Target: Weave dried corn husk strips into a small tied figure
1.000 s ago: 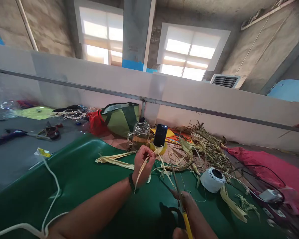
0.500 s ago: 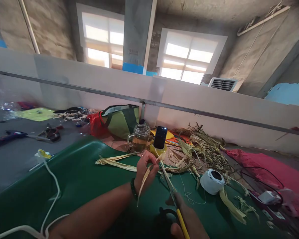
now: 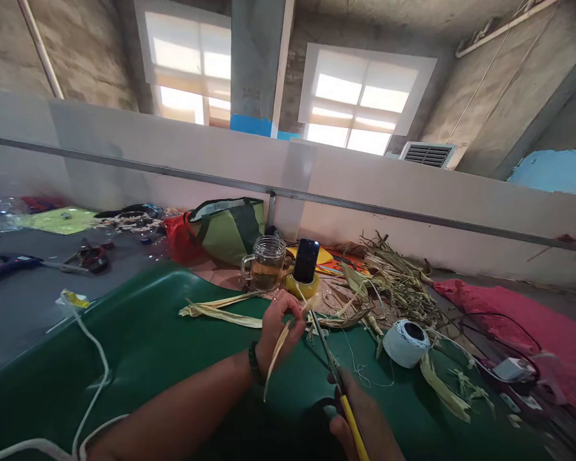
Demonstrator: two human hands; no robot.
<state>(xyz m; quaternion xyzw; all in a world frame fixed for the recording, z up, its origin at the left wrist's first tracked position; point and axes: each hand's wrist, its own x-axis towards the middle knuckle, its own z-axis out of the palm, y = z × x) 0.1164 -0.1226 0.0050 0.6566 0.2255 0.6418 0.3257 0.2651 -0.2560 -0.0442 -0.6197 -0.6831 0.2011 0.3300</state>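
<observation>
My left hand (image 3: 282,323), with a dark bead bracelet at the wrist, pinches a strip of dried corn husk (image 3: 277,353). One end of the strip hangs below the fingers, and a pale piece sticks out past the fingertips. In my right hand (image 3: 360,410) is a pair of scissors (image 3: 327,349) with long metal blades and a yellow handle part. Their tips point up at the husk by my left fingertips; whether they touch it I cannot tell. Behind the hands, a phone (image 3: 306,260) stands upright in a yellow holder (image 3: 301,286).
A glass mug (image 3: 267,266) of pale liquid stands beyond my left hand. Husk strips (image 3: 221,314) lie on the green mat (image 3: 158,346). Rightward are a white roll (image 3: 406,344), dried stalks (image 3: 398,282) and pink plastic (image 3: 504,326). A green bag (image 3: 228,230) leans by the wall.
The right hand and scissors have shifted slightly, with the blades now looking closer together. My left hand keeps its pinch on the husk. The whole view has moved a little.
</observation>
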